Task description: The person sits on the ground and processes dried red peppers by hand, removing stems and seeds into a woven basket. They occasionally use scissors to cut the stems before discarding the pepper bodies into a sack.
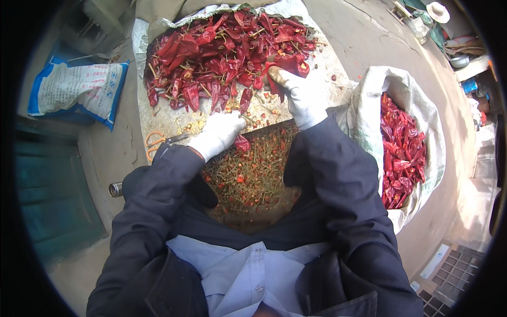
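Both of my hands wear white gloves. My left hand (220,132) is closed at the near edge of the board (332,85), with a red dried chili pepper (242,143) hanging from beneath its fingers. Further right, my right hand (299,91) grips red dried chili peppers (291,65) between its stained thumb and fingers. A large heap of dried chili peppers (206,47) lies beyond both hands on the board and in the mouth of a white woven sack (140,35). Orange-handled scissors (154,140) rest beside my left wrist, their blades partly hidden. Pale seeds and stem bits lie around my left hand.
Between my knees lie many cut stems and chili bits (245,174). At right stands an open woven sack (366,107) holding red chili pods (400,158). A blue and white printed bag (79,87) lies at left, and a metal can (115,190) is by my left knee.
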Action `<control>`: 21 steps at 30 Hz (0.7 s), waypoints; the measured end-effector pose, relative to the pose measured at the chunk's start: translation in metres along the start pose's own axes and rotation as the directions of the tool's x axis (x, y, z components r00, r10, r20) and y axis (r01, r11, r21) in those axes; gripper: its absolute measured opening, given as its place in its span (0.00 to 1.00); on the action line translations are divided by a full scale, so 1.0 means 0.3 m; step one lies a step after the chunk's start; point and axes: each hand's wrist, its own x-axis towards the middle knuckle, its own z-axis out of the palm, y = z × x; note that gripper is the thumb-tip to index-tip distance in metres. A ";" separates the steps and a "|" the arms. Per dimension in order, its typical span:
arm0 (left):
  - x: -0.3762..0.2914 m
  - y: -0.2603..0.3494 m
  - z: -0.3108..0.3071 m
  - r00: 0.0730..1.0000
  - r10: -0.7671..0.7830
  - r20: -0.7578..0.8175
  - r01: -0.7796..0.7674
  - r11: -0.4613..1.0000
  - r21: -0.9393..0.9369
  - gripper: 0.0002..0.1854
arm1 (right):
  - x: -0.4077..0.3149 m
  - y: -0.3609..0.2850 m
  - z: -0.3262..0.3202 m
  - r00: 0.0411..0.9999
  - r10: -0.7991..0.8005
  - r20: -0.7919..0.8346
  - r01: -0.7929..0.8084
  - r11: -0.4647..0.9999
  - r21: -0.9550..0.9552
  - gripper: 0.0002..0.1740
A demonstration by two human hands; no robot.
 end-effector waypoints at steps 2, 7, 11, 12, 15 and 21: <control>-0.004 -0.007 0.035 0.990 0.053 -0.128 -0.053 0.999 0.004 0.08 | 0.012 0.015 -0.007 0.998 -0.062 -0.013 0.061 0.997 -0.040 0.14; -0.029 -0.011 0.074 0.987 0.087 -0.133 -0.082 0.996 0.042 0.13 | 0.049 0.092 -0.084 0.996 -0.085 -0.028 0.080 0.985 -0.153 0.16; -0.067 0.004 0.023 0.977 0.132 -0.170 -0.139 0.990 -0.030 0.15 | 0.118 0.174 -0.117 0.981 -0.184 0.069 0.193 0.968 -0.159 0.16; -0.081 0.008 0.006 0.986 0.131 -0.107 -0.136 0.990 -0.043 0.19 | 0.131 0.189 -0.122 0.980 -0.192 0.058 0.198 0.972 -0.128 0.16; -0.109 0.023 -0.023 0.983 0.174 -0.060 -0.173 0.985 0.024 0.20 | 0.139 0.212 -0.136 0.976 -0.199 0.091 0.210 0.970 -0.124 0.16; -0.108 0.010 -0.039 0.967 0.223 -0.126 -0.222 0.975 0.024 0.19 | 0.099 0.143 -0.079 0.982 -0.184 0.051 0.190 0.960 -0.205 0.16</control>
